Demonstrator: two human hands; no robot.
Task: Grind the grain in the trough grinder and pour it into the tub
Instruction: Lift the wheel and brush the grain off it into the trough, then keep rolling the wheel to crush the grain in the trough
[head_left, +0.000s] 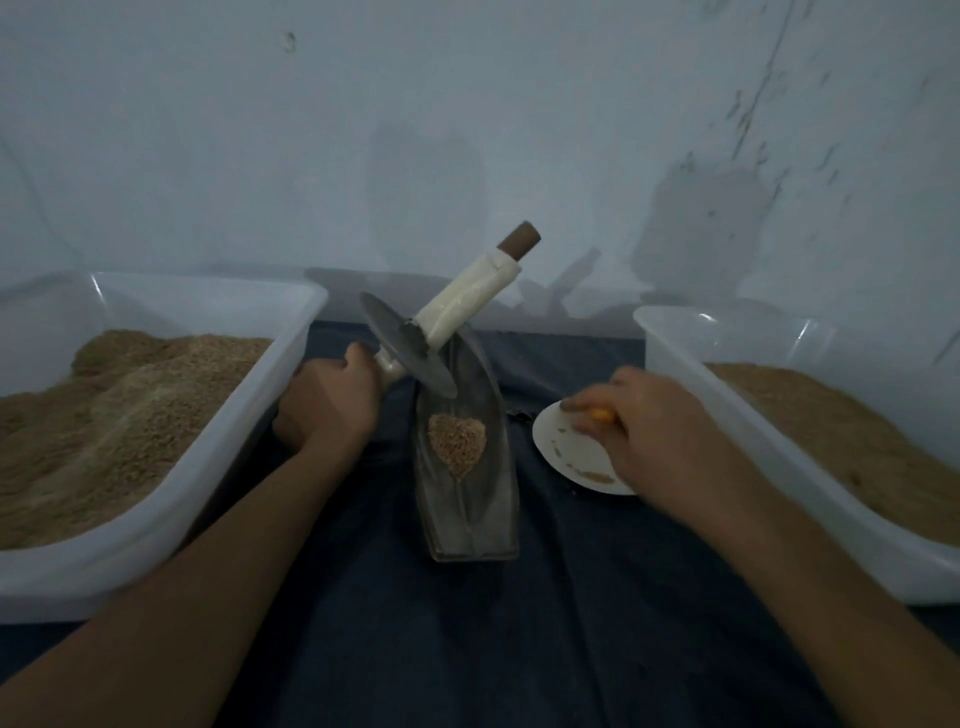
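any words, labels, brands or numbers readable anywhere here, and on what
None: no readable text anywhere in the head view.
The left tub, right tub, white plate, trough grinder and the taped handle of its wheel carry no print or label.
The marks on the wall are scuffs, not writing.

At twelve o'clock from my hands I see the trough grinder (470, 467), dull grey metal with a worn sheen; its wheel (408, 351) is the same matt metal, its axle (470, 301) wrapped in cream tape over brown wood. At nine and three o'clock, glossy translucent plastic tubs (291, 358) (670, 353) hold rough, grainy meal. The plate (553, 436) looks smooth white; the cloth (519, 623) is matt dark fabric.
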